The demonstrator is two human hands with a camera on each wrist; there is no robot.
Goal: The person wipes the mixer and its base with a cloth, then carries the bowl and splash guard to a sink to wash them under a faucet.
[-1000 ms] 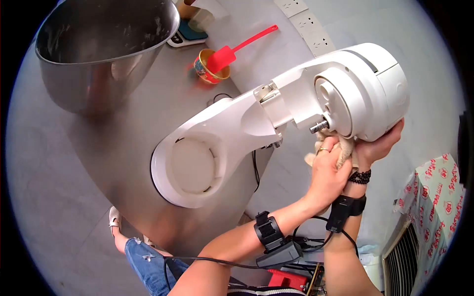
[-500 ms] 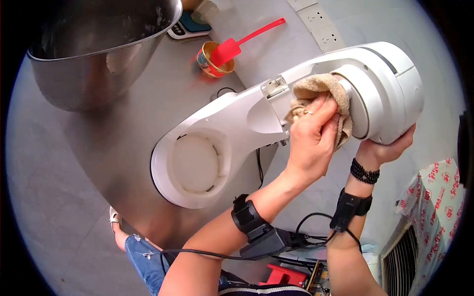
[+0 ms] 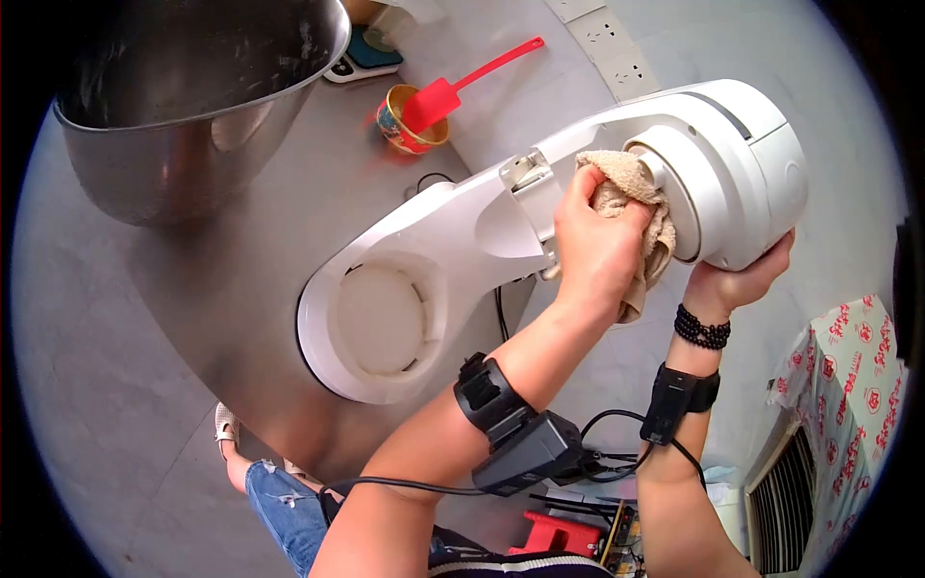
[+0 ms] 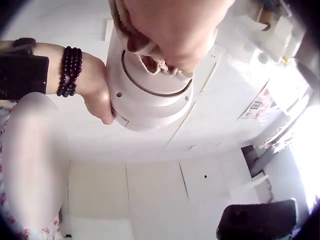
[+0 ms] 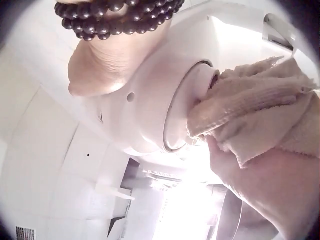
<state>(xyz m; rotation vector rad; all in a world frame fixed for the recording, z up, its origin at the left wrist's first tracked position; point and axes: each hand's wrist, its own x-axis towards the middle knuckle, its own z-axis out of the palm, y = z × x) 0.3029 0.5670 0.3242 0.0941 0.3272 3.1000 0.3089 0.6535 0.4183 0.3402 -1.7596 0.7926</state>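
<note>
The white stand mixer [image 3: 501, 226] stands on the metal surface [image 3: 241, 308], its long axis running slantwise in the head view, from the round base seat [image 3: 381, 318] at lower left to the mixer head [image 3: 756, 173] at upper right. The head is swung up at the hinge, so base and head lie nearly in line, and the head's round working face is turned back toward the base. The left hand [image 3: 597, 241] pinches a beige cloth [image 3: 659, 231] against a fitting on that face. The right hand [image 3: 742, 275], with a dark beaded bracelet [image 3: 700, 329] at its wrist, supports the head from beneath; whether its fingers are curled, I cannot tell. A large steel bowl [image 3: 183, 159] at upper left has pale smears on its inner wall. A small patterned cup [image 3: 405, 135] holds a red spatula [image 3: 434, 104], blade down inside, handle slanting to upper right. Near the cup is a scale [image 3: 371, 58].
</note>
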